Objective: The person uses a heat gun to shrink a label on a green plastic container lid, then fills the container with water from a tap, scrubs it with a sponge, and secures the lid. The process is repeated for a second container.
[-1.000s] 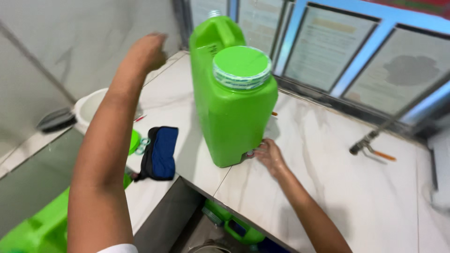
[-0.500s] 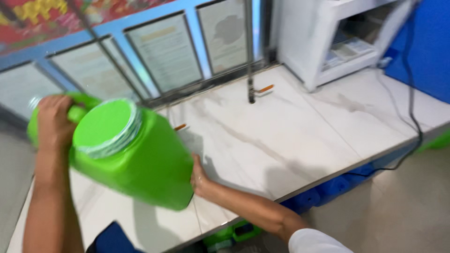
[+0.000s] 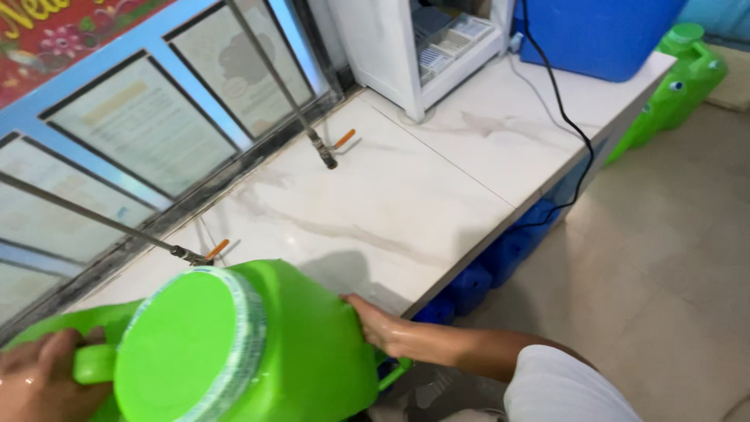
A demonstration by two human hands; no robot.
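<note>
head view: green jug gripped in both hands, tilted off the tabletop edge

at far left, left hand wrapped around the handle of the big green jug, fingers closed on the grip, skin wet. just right of it, jug's wide round lid on and facing the camera, so the body lies tipped toward the viewer rather than upright. further right, right hand pressed flat against the jug's lower side, fingers spread, bracing not clamping. jug itself at the near edge of the white marbled tabletop; whether resting on it or lifted clear, cannot tell.

behind, on the tabletop, two thin metal pipes with orange-handled taps: one just beyond the lid, another well apart toward the middle. neither over the jug's mouth. past them a white cabinet, a black cable, a blue tank. blue containers under the tabletop, another green jug on the floor at far right.

judged from this: lid already on, jug in hand and mid-carry; setting down somewhere not yet done.
</note>
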